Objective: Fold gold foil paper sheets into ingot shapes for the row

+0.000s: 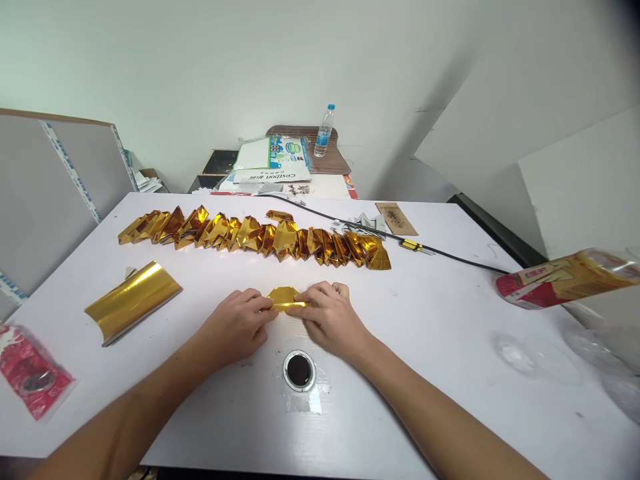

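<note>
Left hand [243, 325] and right hand [327, 316]: fingers pressing opposite ends of small folded gold foil sheet [283, 298] | sheet: on white tabletop [215, 413], near side of crumpled gold foil row [247, 235], right of curved gold foil stack [134, 301]

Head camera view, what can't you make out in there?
All in the head view:
- Ends of the small gold paper: hidden by the left hand and right hand.
- Marks on the brown card: too small to read.
- Red packet: cut off by the left edge.
- Tip of the tilted bottle: cut off by the right edge.
</note>
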`<move>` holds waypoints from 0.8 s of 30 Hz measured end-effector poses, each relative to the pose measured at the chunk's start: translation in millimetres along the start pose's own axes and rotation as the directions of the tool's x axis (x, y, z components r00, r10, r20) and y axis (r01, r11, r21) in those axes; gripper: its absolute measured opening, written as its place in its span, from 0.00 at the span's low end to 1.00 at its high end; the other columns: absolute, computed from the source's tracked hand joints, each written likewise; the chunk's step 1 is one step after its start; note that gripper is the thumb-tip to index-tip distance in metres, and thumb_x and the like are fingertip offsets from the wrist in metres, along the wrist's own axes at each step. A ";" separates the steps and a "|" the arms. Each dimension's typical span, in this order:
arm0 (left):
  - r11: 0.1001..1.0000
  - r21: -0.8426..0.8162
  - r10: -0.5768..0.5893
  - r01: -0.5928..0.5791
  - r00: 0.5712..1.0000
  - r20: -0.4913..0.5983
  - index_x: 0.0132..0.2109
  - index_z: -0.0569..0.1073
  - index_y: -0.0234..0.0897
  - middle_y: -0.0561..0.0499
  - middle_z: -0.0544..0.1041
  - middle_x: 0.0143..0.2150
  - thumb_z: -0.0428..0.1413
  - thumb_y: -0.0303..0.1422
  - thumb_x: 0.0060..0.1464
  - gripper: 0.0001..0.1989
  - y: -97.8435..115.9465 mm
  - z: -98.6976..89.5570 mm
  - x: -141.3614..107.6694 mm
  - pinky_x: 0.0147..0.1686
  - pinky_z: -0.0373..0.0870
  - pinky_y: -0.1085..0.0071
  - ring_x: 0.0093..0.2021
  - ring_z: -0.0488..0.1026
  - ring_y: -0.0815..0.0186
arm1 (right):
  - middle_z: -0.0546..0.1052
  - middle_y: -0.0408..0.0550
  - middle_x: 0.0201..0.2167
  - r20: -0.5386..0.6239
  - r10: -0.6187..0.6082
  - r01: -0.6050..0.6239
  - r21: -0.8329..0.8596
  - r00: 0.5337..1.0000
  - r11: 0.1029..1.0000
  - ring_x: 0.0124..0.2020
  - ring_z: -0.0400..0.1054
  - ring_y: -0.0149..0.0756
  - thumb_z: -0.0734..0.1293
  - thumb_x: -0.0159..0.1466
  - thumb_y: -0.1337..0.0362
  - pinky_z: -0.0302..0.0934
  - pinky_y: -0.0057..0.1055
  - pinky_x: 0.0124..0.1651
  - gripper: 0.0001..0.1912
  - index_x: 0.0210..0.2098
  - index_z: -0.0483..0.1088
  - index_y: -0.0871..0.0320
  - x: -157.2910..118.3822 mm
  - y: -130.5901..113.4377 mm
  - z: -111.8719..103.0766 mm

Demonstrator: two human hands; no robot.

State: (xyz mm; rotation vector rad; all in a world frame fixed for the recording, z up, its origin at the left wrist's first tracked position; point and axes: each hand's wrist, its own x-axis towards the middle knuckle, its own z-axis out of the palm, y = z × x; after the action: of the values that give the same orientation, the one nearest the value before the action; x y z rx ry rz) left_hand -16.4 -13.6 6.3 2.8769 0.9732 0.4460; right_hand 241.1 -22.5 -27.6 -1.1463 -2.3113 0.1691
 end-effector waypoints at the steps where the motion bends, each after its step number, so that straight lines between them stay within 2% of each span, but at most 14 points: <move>1: 1.000 -0.020 -0.004 0.004 1.000 -0.007 0.46 0.78 0.39 0.48 0.82 0.49 0.53 0.20 0.52 0.17 -4.8 0.2 -0.7 0.44 0.74 0.59 0.49 0.74 0.55 | 0.83 0.44 0.48 -0.008 0.019 -0.018 0.025 1.000 1.000 0.49 0.67 0.43 0.66 0.65 0.72 0.48 0.45 0.48 0.19 0.44 0.83 0.43 -0.6 0.6 -1.9; 4: 0.994 -0.110 -0.006 0.004 1.000 -0.014 0.36 0.76 0.39 0.51 0.83 0.51 0.53 0.18 0.47 0.14 -19.8 -0.1 -2.7 0.46 0.75 0.59 0.50 0.75 0.56 | 0.84 0.40 0.47 -0.002 0.088 -0.088 0.082 0.996 0.993 0.49 0.68 0.46 0.66 0.57 0.72 0.51 0.48 0.53 0.18 0.38 0.84 0.46 -2.1 4.4 -8.4; 8: 0.984 -0.179 0.007 -0.008 1.000 -0.002 0.34 0.77 0.40 0.51 0.84 0.51 0.51 0.17 0.48 0.15 -31.1 -2.1 -4.0 0.48 0.76 0.59 0.50 0.75 0.57 | 0.84 0.40 0.46 0.066 0.096 -0.101 0.077 0.993 0.992 0.51 0.68 0.47 0.64 0.57 0.71 0.53 0.52 0.57 0.17 0.36 0.83 0.48 -0.2 11.9 -13.9; 11: 0.983 -0.179 0.028 -0.029 1.000 -0.009 0.34 0.77 0.39 0.51 0.83 0.51 0.50 0.16 0.46 0.16 -30.4 -4.4 -3.2 0.50 0.76 0.59 0.51 0.74 0.57 | 0.84 0.41 0.46 0.086 0.061 -0.071 0.118 0.994 0.991 0.53 0.68 0.47 0.64 0.57 0.72 0.56 0.52 0.59 0.15 0.34 0.82 0.50 2.4 17.1 -14.1; 16: 0.985 -0.164 0.050 -0.057 0.998 -0.046 0.33 0.74 0.38 0.49 0.81 0.49 0.54 0.18 0.43 0.13 -22.4 -8.4 -1.5 0.50 0.75 0.58 0.51 0.70 0.54 | 0.84 0.45 0.48 0.097 0.049 -0.076 0.287 0.994 0.955 0.54 0.68 0.48 0.65 0.60 0.72 0.60 0.55 0.61 0.14 0.35 0.82 0.51 3.7 24.3 -15.7; 20: 0.984 -0.171 0.041 -0.049 0.998 -0.049 0.34 0.75 0.39 0.49 0.82 0.47 0.55 0.19 0.47 0.11 -20.9 -11.1 -1.2 0.50 0.74 0.59 0.51 0.71 0.55 | 0.83 0.47 0.50 0.145 0.013 -0.070 0.395 0.989 0.916 0.56 0.67 0.46 0.64 0.66 0.69 0.63 0.53 0.60 0.14 0.39 0.83 0.52 5.0 28.2 -20.4; 24: 0.972 -0.235 0.007 -0.004 1.000 0.012 0.40 0.78 0.40 0.48 0.82 0.48 0.60 0.28 0.57 0.04 -28.2 -15.4 -0.6 0.52 0.73 0.59 0.49 0.74 0.57 | 0.83 0.45 0.49 0.153 0.052 -0.116 0.446 0.987 0.887 0.55 0.67 0.46 0.65 0.61 0.73 0.67 0.51 0.58 0.14 0.32 0.82 0.53 9.4 28.7 -21.9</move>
State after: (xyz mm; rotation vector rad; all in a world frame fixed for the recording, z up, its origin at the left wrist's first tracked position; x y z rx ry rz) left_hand -37.8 8.2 16.3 2.6671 0.8476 0.5062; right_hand 268.1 0.0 -15.0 -1.0123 -2.1686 0.8017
